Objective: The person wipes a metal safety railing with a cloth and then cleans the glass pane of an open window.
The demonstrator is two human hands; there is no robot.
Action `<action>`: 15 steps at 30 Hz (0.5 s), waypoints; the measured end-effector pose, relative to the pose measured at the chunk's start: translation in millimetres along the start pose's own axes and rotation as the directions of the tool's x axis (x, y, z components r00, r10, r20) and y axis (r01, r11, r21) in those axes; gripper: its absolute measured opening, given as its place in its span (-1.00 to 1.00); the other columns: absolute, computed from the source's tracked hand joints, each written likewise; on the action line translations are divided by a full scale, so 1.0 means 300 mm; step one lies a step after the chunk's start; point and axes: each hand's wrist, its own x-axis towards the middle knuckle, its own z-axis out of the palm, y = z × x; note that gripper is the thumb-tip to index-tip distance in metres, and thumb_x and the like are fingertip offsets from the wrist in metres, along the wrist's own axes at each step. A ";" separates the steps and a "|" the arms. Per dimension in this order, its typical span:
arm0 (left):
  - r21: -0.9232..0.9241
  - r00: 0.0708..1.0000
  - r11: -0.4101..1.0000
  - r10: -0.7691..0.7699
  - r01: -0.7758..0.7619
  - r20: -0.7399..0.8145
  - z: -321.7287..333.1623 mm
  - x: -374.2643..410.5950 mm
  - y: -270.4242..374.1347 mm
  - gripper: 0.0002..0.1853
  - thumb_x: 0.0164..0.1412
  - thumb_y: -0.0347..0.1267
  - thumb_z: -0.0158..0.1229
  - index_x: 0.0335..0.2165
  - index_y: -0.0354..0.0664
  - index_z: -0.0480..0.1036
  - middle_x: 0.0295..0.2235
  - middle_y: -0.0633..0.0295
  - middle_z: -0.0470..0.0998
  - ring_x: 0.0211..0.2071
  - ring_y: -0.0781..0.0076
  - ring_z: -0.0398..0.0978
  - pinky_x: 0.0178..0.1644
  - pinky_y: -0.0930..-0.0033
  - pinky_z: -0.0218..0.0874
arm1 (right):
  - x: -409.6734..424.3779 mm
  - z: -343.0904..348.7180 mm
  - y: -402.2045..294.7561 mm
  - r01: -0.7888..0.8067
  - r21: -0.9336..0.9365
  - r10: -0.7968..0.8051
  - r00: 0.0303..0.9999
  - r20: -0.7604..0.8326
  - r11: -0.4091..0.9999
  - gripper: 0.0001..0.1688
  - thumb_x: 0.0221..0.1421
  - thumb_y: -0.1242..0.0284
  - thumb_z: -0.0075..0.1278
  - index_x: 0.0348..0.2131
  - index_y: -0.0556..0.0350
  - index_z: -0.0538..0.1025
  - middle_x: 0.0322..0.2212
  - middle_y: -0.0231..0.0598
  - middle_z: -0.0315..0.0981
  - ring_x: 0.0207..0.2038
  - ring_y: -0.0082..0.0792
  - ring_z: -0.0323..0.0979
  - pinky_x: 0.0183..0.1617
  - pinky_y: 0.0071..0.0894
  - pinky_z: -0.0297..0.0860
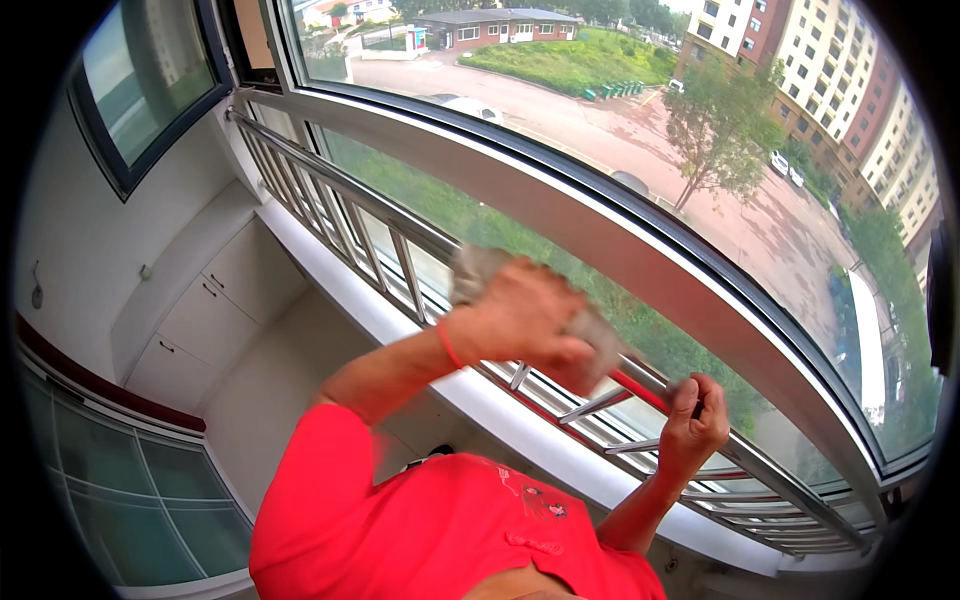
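Observation:
My left hand [525,315], with a red band at the wrist, is closed over a greyish cloth [477,274]. The cloth lies against the top of a shiny metal handrail [352,184] and is blurred, as is the hand. Cloth shows on both sides of my fingers. Farther right along the same rail is my right hand [697,424], its thumb and curled fingers around the bar; the underside of that grip is hidden. Metal balusters [405,262] run down from the rail to a white ledge [360,304].
Beyond the rail stand window panes [465,195] and a broad frame bar [600,240]. At upper left, a dark-framed window sash [150,97] is swung inward. Low white cabinets [199,315] and a glazed door [127,480] lie to the left. Outside are a paved lot and apartment buildings [840,67].

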 end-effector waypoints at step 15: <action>0.165 0.954 0.985 0.004 0.047 -0.298 0.036 -0.015 0.002 -0.61 -0.17 -0.04 0.05 -0.56 -0.16 0.47 -0.61 0.15 0.43 -0.50 0.20 0.40 -0.29 0.21 0.16 | 0.025 -0.044 0.005 0.283 0.053 -0.287 0.956 0.065 0.958 -0.90 -0.06 0.48 0.01 -0.54 0.13 0.43 -0.66 -0.24 0.31 -0.57 -0.21 0.28 -0.43 -0.33 0.18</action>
